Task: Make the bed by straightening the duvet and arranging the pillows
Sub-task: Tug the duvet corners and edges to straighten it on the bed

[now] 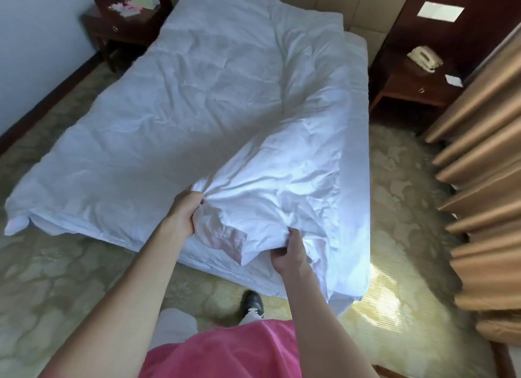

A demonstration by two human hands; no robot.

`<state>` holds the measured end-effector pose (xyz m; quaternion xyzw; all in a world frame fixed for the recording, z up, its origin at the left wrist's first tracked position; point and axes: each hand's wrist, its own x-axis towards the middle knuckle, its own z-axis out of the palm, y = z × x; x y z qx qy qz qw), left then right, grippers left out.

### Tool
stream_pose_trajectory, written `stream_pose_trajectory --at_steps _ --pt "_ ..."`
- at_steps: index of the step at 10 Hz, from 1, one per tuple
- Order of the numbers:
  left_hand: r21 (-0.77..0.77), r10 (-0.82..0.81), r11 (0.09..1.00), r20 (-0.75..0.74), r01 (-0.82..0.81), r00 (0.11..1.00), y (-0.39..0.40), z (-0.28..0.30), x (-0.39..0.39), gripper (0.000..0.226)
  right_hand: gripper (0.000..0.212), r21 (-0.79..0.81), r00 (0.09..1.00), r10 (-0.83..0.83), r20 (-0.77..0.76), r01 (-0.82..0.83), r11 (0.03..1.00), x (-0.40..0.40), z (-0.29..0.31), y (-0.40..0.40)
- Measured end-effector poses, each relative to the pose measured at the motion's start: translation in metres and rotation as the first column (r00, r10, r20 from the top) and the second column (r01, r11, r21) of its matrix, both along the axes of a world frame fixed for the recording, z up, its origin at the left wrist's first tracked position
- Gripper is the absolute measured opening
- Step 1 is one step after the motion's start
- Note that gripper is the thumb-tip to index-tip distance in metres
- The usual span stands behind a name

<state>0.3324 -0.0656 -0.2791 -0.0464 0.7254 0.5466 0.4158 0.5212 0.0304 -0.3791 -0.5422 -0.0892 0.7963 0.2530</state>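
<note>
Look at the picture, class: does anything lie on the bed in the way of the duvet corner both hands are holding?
Nothing visible does. The left hand and right hand grip the duvet directly, and the bed surface shows only white bedding.

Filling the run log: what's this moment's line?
phase: straightening | left hand: gripping duvet foot edge | right hand: gripping duvet | pillows: not visible

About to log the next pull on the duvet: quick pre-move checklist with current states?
1. Left hand gripping duvet edge: ok.
2. Right hand gripping the same bunched corner: ok.
3. Duvet flat: not ok, right side folded over and wrinkled.
4. Duvet square on bed: not ok, lies skewed.
5. Pillows in place: cannot tell, none visible.
6. Footing clear: ok, shoe on bare carpet.
</note>
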Motion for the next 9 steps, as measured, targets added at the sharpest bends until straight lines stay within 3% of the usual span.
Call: stream_pose_trajectory --at_steps 1,2,3,4,5,6,7,8,9 --pt "-0.084 -0.052 0.995 0.096 0.06 0.994 0.005 -0.005 -0.014 0.031 0.033 0.093 0.999 -0.02 0.03 0.017 0.996 0.002 0.02 0.003" --pt "-0.078 -0.271 0.951 0.254 0.298 0.929 0.01 -0.005 -0.021 0.029 0.02 0.145 0.99 -0.121 0.074 0.109 0.983 0.007 0.025 0.005" --pt "-0.066 -0.45 0.879 0.208 0.472 0.868 0.01 0.018 -0.02 0.021 0.02 0.136 0.966 -0.23 0.117 0.214 0.967 0.004 0.034 -0.006" --pt "0.086 -0.484 0.872 -0.006 0.482 0.875 0.03 0.063 -0.032 0.027 0.024 0.117 0.949 -0.308 0.064 0.299 0.947 -0.014 0.051 -0.024" --pt "0.341 -0.481 0.744 -0.325 0.575 0.814 0.059 0.12 -0.033 0.035 0.033 0.172 0.947 -0.309 -0.086 0.32 0.932 -0.04 0.072 -0.041" --pt "0.406 -0.53 0.518 -0.538 0.753 0.655 0.039 0.148 -0.035 0.017 0.036 0.285 0.954 -0.233 -0.187 0.28 0.917 -0.07 0.093 -0.066" --pt "0.376 -0.447 0.747 -0.326 0.548 0.833 -0.018 0.085 -0.1 0.022 0.021 0.201 0.971 -0.229 -0.072 0.239 0.95 -0.088 0.077 -0.09" --pt "0.059 -0.358 0.931 -0.043 0.36 0.933 -0.08 0.013 -0.158 0.04 0.015 0.107 0.987 -0.146 0.07 0.138 0.985 -0.111 0.049 -0.118" --pt "-0.148 -0.454 0.884 -0.046 0.444 0.89 -0.141 -0.018 -0.164 0.044 0.023 0.088 0.976 -0.033 0.217 0.015 0.996 -0.131 0.032 -0.143"
